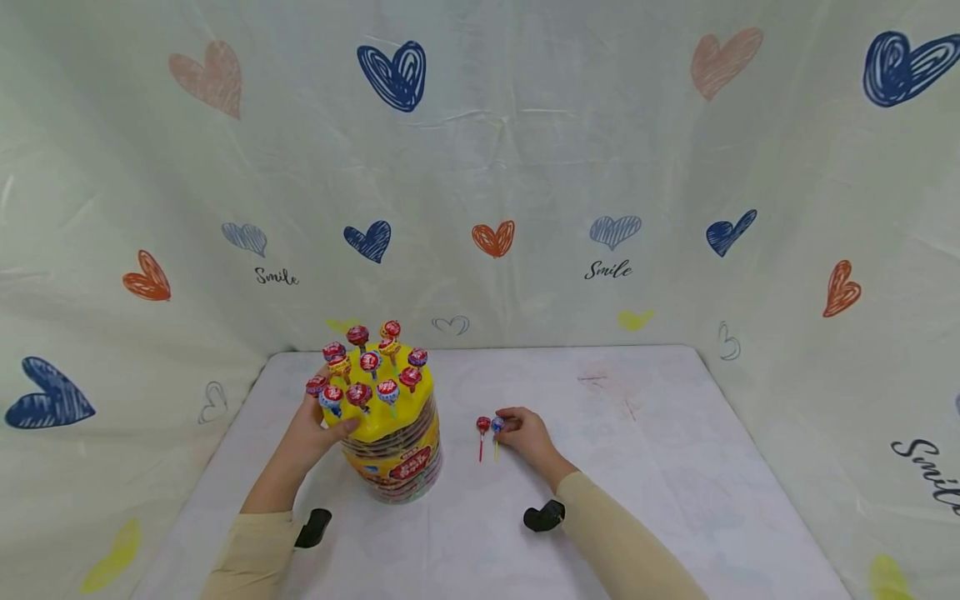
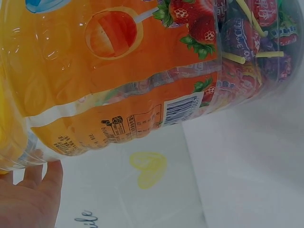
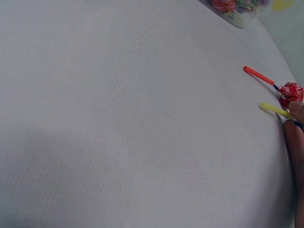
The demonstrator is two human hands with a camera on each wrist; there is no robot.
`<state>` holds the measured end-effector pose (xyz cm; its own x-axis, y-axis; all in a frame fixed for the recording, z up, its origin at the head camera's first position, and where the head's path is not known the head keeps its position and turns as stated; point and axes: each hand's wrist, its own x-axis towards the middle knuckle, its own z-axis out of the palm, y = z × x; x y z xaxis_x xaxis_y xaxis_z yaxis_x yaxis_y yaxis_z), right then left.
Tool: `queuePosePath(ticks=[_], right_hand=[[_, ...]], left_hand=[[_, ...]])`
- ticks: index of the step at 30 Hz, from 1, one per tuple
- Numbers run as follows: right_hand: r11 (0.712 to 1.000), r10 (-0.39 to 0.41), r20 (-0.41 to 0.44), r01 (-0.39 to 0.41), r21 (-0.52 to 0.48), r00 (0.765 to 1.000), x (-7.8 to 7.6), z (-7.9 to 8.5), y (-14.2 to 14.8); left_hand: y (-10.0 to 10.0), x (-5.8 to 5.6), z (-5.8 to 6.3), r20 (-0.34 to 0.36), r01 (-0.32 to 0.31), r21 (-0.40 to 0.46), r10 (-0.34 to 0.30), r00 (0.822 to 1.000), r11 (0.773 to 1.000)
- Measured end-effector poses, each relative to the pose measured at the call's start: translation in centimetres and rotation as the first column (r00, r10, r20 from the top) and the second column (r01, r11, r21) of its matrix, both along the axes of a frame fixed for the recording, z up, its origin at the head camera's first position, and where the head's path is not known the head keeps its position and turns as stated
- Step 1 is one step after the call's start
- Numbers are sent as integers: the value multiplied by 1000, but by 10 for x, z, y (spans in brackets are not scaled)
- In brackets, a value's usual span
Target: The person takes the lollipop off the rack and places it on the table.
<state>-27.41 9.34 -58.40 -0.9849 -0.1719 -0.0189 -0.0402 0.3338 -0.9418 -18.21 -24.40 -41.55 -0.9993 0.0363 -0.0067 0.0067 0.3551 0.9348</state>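
A large clear jar with an orange label (image 1: 411, 467) stands on the table, its yellow lid (image 1: 414, 408) stuck with several wrapped lollipops (image 1: 370, 362). My left hand (image 1: 302, 437) holds the lid's left side, thumb in front. In the left wrist view, fingers (image 2: 51, 183) touch the jar by its top, and more candies (image 2: 242, 35) show through its wall. To the jar's right, my right hand (image 1: 531, 437) pinches a blue-wrapped lollipop (image 1: 497, 424) with a yellow stick (image 3: 273, 109) by its head. Close beside it lies a red-wrapped lollipop (image 1: 483, 423) with a red stick.
The white table (image 1: 637, 475) reaches back to a pale curtain (image 1: 540, 167) printed with hearts. Faint reddish marks (image 1: 594, 379) show on the tabletop at the back right. A black strap piece (image 1: 543, 516) juts from the right sleeve, another (image 1: 313, 528) from the left.
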Motion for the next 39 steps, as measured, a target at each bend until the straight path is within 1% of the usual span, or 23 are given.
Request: queuePosePath(ticks=[10,14,20,25,29,32,39], right_hand=[[1000,18,18,-18,-4,1000,0,1,6],[999,33,6,-33,7,999,0,0,5],[1000,24,-8,-24,16,1000,-2,-4,0],[1000,24,-21,-23,19,999,-1,-4,-1],[999,26,-31,-25,42,999,-1,-4,1],[998,18,-26,-16,59,1000,-1,-3,3],[997,23,-24,-21,81,999,0,-3,6]], left_hand=[[-1,0,-1,-23,12,1,-12,1000,1000],[-2,1,-1,-34,17,-1,-17,999,1000],[-1,0,-1,-25,14,7,-14,1000,1000],[0,-1,-3,-54,19,-1,-19,998,1000],[1,-1,-3,-64,20,-3,-20,998,1000],[0,-1,-2,-60,27,-1,-27,998,1000],[0,-1,-3,-35,10,7,-10,999,1000]])
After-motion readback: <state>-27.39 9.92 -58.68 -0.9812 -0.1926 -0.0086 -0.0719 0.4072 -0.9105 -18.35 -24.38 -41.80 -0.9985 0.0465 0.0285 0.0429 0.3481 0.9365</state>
